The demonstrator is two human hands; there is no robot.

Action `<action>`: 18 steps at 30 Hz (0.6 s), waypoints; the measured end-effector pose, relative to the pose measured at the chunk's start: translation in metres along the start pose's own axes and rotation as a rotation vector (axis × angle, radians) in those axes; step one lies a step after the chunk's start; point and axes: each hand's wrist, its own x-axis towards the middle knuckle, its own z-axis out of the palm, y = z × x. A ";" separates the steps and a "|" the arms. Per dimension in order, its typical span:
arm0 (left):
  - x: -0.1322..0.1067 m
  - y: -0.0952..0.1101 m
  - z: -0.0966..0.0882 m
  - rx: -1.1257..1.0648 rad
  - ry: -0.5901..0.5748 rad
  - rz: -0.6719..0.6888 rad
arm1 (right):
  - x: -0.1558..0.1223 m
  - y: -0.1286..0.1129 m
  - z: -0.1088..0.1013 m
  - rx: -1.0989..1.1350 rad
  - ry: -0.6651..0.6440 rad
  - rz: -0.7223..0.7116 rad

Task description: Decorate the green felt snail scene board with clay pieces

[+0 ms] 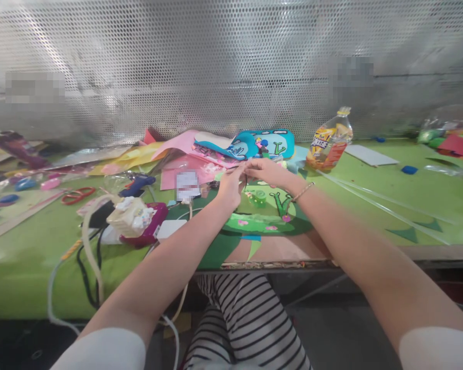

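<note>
My left hand [231, 186] and my right hand [269, 171] meet at the fingertips above a green foam craft piece [250, 222]. Both are closed in a pinch. A thin dark strip shows between them, too small to name. The craft piece lies flat, with pink flowers and a dark-outlined green plant shape [282, 204] on it. A small round green item [258, 198] rests on its middle, below my hands. Just behind my hands lie blue foam pieces [285, 144] with a small figure and cloud shapes.
Left of my arms are a magenta-and-cream device [154, 226] with cables, red-handled scissors [78, 195] and a blue glue gun [137, 184]. Pink sheets [173, 172] lie behind. At right stand a plastic bottle [330, 141] and clear strips [386, 205]. A perforated metal panel [231, 67] backs the table.
</note>
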 end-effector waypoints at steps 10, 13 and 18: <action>0.001 -0.001 -0.003 0.117 -0.052 0.142 | 0.002 0.009 0.002 0.408 -0.210 0.104; 0.003 -0.003 -0.005 0.133 -0.085 0.169 | 0.002 0.006 0.002 0.398 -0.230 0.124; 0.001 -0.004 -0.004 0.206 -0.107 0.218 | -0.003 -0.001 -0.001 0.306 -0.205 0.175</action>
